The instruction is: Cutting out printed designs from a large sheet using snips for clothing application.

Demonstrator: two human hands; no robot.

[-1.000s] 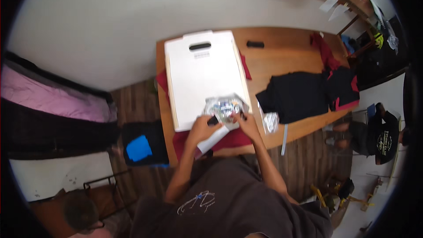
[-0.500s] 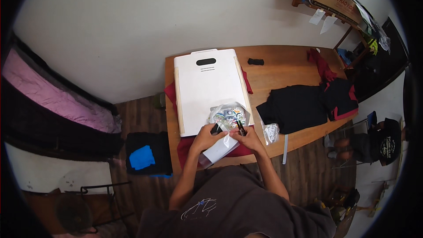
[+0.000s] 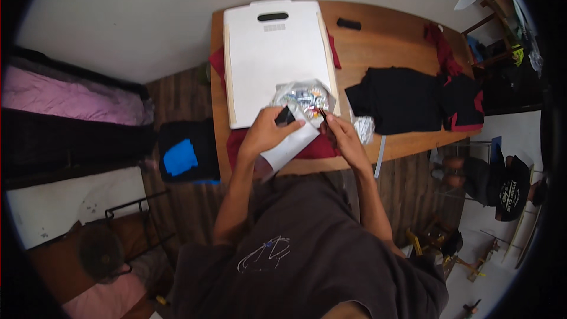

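While both hands (image 3: 269,133) pinch, clear packet (image 3: 304,97), white board (image 3: 274,53)

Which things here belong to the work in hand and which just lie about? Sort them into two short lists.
In hand:
- left hand on the white folded sheet
- right hand at the clear crinkly plastic packet
- large white flat board with handle slot, beneath the packet

Lying about:
- black garment with red trim
- small black oblong object
- small clear bag
- wooden table
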